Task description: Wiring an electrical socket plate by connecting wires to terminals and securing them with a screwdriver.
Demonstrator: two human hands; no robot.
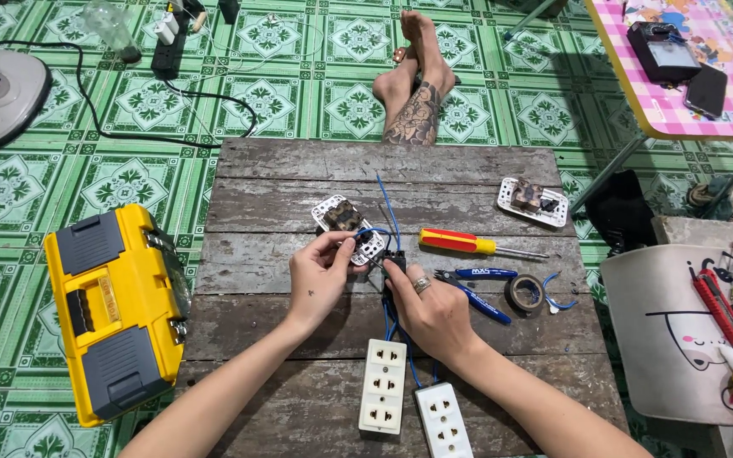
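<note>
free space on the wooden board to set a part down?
Bare patches on the wooden board: the far strip beyond the white switch plate, and the left side beside the yellow toolbox. Crowded: the centre around both hands, and the right by the screwdriver, pliers and tape roll.

Both hands point(320, 280) point(430, 309) hold a wired switch frame point(351, 227).
</note>
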